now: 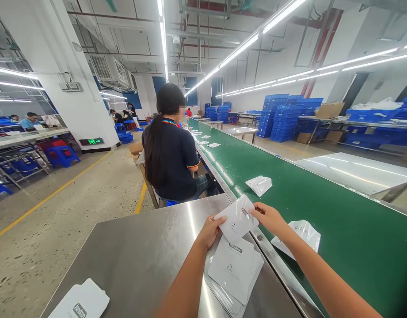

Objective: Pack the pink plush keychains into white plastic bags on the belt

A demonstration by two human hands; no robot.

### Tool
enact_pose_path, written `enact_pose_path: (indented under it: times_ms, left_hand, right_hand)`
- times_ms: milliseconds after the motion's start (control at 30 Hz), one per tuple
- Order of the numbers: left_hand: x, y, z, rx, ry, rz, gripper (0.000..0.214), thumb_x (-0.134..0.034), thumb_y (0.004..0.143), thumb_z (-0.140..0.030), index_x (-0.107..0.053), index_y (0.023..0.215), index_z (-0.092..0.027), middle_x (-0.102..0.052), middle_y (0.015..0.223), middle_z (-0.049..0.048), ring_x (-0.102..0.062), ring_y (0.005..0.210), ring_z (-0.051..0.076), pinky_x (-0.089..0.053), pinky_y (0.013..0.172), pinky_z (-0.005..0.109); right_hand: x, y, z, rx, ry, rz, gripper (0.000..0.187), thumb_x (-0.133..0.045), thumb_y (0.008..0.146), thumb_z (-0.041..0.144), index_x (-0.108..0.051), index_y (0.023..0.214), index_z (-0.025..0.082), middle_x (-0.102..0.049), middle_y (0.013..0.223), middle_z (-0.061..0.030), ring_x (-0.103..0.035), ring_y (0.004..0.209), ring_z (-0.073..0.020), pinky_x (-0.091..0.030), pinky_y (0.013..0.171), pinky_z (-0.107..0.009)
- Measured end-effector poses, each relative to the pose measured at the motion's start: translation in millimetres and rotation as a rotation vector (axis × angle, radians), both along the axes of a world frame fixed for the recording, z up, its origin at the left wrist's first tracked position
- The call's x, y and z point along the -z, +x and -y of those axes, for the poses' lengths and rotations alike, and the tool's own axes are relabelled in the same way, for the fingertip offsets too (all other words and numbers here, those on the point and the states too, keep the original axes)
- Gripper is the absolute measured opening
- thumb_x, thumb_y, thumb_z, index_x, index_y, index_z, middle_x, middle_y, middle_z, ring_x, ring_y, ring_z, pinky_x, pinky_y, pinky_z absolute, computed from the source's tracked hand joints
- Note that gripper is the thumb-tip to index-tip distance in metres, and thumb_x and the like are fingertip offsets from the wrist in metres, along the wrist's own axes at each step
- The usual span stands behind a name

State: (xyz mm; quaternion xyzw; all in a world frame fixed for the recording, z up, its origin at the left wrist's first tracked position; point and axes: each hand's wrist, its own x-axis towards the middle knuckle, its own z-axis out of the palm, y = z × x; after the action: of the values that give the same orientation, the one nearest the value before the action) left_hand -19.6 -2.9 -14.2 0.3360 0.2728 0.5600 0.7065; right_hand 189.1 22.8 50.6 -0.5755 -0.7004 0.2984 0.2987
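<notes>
A white printed packet [237,220] in shiny clear wrap is held up between my two hands, above the edge where the metal table meets the belt. My left hand [210,231] pinches its left side with the thumb on top. Its upper right side is gripped by my right hand [268,217]. Directly below lies a stack of similar white packets [232,269] bearing a dark logo and a recycling mark. Another white packet [306,236] rests on the green belt, partly hidden by my right forearm. A further packet [259,185] lies farther up the belt.
The green conveyor belt [243,163] runs away from me, with several packets at its far end. More white cards [80,302] lie at the metal table's [137,247] left corner. A seated person [172,154] is ahead. Blue crates [279,117] stand right; a pillar [77,88] stands left.
</notes>
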Motion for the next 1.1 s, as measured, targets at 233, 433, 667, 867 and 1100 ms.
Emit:
enact_pose_path:
  times_ms: [233, 433, 667, 867, 1100]
  left_hand:
    - [-6.7, -8, -4, -0.031, -0.02, 0.107, 0.05, -0.051, 0.079, -0.054, -0.061, 0.107, -0.013, -0.068, 0.098, 0.0119, -0.063, 0.092, 0.026, -0.048, 0.082, 0.039]
    - [-4.3, -18, -14, -0.244, -0.073, 0.255, 0.051, -0.042, 0.084, -0.053, -0.056, 0.113, -0.014, -0.06, 0.115, 0.0138, -0.057, 0.106, 0.024, -0.048, 0.087, 0.035]
    - [-0.9, -15, -14, -0.265, -0.11, 0.186, 0.047, -0.045, 0.084, -0.051, -0.059, 0.108, -0.013, -0.064, 0.106, 0.014, -0.06, 0.101, 0.023, -0.049, 0.084, 0.033]
    - [-2.3, -13, -13, -0.288, -0.123, 0.155, 0.045, -0.044, 0.085, -0.049, -0.06, 0.106, -0.013, -0.065, 0.101, 0.0134, -0.06, 0.098, 0.021, -0.049, 0.085, 0.033]
    - [-1.4, -12, -14, -0.275, -0.12, 0.124, 0.043, -0.045, 0.085, -0.047, -0.061, 0.104, -0.011, -0.066, 0.097, 0.014, -0.062, 0.095, 0.02, -0.049, 0.085, 0.032]
  right_hand:
    - [-7.5, 6, 16, -0.103, -0.099, -0.214, 0.03, -0.046, 0.077, 0.043, -0.06, 0.096, 0.024, -0.063, 0.083, -0.0014, -0.058, 0.074, -0.0159, -0.05, 0.061, -0.026]
    - [10.2, 7, 29, -0.318, -0.31, -0.26, 0.033, -0.051, 0.074, 0.047, -0.061, 0.088, 0.018, -0.061, 0.073, -0.0006, -0.057, 0.066, -0.0146, -0.047, 0.055, -0.025]
    - [44.1, -3, 41, -0.288, -0.007, 0.191, 0.017, -0.051, 0.076, 0.035, -0.064, 0.074, 0.024, -0.063, 0.073, 0.0009, -0.056, 0.068, -0.0162, -0.04, 0.06, -0.027]
    - [40.8, -4, 27, -0.212, 0.076, 0.297, 0.016, -0.051, 0.075, 0.035, -0.064, 0.08, 0.026, -0.064, 0.08, 0.0004, -0.057, 0.07, -0.0166, -0.039, 0.061, -0.026]
    - [60.2, -28, -2, -0.009, 0.171, 0.021, 0.029, -0.039, 0.084, 0.037, -0.063, 0.088, 0.022, -0.065, 0.087, -0.0003, -0.058, 0.078, -0.0162, -0.042, 0.072, -0.029]
